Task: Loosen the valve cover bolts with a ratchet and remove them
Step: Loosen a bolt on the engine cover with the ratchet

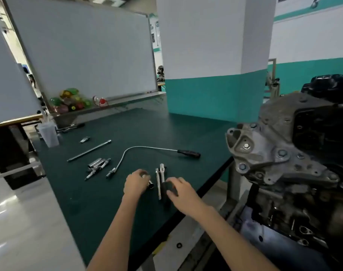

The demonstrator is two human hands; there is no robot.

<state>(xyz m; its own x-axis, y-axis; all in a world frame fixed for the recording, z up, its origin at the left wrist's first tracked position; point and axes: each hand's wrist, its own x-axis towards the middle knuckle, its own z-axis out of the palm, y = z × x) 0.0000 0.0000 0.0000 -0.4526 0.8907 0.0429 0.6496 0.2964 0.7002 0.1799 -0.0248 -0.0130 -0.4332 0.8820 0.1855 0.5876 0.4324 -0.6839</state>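
bare mat (166,130) beyond pickup tool (188,153); engine (284,153) at right

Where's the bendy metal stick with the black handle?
The bendy stick lies on the green table in the middle of the head view. Its black handle points toward the engine on the right; its tip rests near the sockets.

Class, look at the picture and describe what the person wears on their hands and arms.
Nothing is worn: the left hand and right hand have no gloves. The left forearm and right forearm are uncovered down to the picture's lower edge, no sleeves in view. No watch, ring or bracelet shows.
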